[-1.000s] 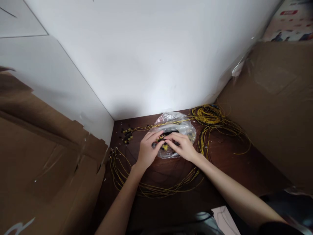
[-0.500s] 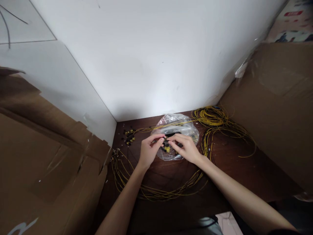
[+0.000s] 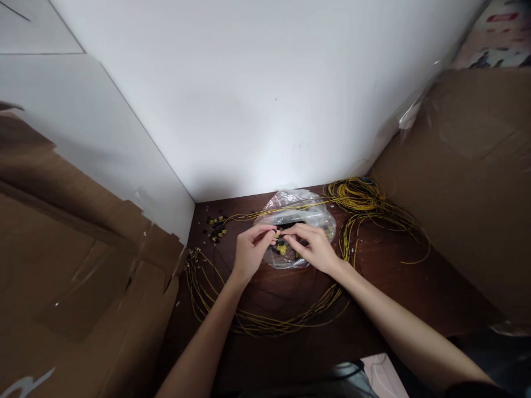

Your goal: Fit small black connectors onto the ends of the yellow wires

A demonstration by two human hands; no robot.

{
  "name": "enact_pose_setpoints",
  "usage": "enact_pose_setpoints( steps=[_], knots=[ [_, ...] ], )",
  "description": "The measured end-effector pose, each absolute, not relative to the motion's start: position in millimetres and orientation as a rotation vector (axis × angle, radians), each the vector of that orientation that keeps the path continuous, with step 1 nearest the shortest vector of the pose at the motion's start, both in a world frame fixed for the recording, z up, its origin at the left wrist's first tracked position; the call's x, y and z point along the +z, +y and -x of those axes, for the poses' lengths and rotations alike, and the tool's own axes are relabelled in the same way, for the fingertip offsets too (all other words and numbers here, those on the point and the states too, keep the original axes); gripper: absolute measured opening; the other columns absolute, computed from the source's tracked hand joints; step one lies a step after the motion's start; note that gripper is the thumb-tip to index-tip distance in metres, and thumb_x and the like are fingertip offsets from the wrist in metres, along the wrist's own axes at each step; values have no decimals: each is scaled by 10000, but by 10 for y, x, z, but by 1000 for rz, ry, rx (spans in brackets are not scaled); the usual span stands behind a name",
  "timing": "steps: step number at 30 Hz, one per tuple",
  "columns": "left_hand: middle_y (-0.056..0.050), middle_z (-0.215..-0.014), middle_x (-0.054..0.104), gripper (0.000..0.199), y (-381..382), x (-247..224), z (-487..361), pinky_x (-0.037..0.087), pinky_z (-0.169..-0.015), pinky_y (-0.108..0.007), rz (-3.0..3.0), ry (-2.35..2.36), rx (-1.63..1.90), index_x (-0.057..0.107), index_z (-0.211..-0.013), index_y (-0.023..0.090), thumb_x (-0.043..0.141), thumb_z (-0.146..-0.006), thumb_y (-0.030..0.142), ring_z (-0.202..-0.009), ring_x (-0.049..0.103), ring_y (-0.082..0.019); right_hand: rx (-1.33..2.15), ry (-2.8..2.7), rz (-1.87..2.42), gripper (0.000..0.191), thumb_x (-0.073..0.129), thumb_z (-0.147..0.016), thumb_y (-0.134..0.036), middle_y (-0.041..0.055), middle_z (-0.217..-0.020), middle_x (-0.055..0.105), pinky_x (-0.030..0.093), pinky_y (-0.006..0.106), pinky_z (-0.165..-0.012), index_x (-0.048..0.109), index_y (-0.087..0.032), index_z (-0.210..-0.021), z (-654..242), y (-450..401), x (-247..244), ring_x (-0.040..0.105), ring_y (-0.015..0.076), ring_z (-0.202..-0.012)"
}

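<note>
A smooth white wall panel (image 3: 232,99) rises behind a crumpled clear plastic bag (image 3: 305,217). Large brown cardboard boxes flank that bag, an open-flapped one (image 3: 83,265) well to its left and a taped one (image 3: 468,193) well to its right. The dark reddish-brown wooden tabletop (image 3: 390,282) lies beneath the bag. A long curved bundle of thin yellow and black wires (image 3: 286,327) sweeps around the bag's near side, and a tangled coil of thin yellow wire (image 3: 352,193) sits just beyond its right edge. Over the bag's middle, the bare left hand (image 3: 250,249) pinches a small black-and-yellow connector (image 3: 276,234) between thumb and fingers. The bare right hand (image 3: 313,249) meets it there, thumb and fingers bent inward; whether it grips anything, I cannot tell. More small yellow-and-black connectors (image 3: 218,235) lie scattered left of the bag.
</note>
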State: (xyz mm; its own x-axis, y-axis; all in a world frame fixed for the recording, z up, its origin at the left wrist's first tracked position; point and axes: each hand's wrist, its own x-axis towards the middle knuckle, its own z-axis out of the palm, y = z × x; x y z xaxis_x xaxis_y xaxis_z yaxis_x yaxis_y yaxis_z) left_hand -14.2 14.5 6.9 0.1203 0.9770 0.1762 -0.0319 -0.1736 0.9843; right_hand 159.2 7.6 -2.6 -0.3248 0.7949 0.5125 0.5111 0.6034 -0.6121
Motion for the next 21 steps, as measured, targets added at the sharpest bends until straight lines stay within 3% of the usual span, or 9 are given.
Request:
enact_pose_setpoints(
  steps=[21],
  knots=[
    [-74,-920,707,175,132,71,118,576,-772,-331,-1280,934,1256,708,-839,132,675,-718,254,-780,673,-178,484,-1874,1072,155,514,-857,-240,31,-723,651,450,259,-609,648,-162,-854,-1552,51,40,576,142,-635]
  ],
)
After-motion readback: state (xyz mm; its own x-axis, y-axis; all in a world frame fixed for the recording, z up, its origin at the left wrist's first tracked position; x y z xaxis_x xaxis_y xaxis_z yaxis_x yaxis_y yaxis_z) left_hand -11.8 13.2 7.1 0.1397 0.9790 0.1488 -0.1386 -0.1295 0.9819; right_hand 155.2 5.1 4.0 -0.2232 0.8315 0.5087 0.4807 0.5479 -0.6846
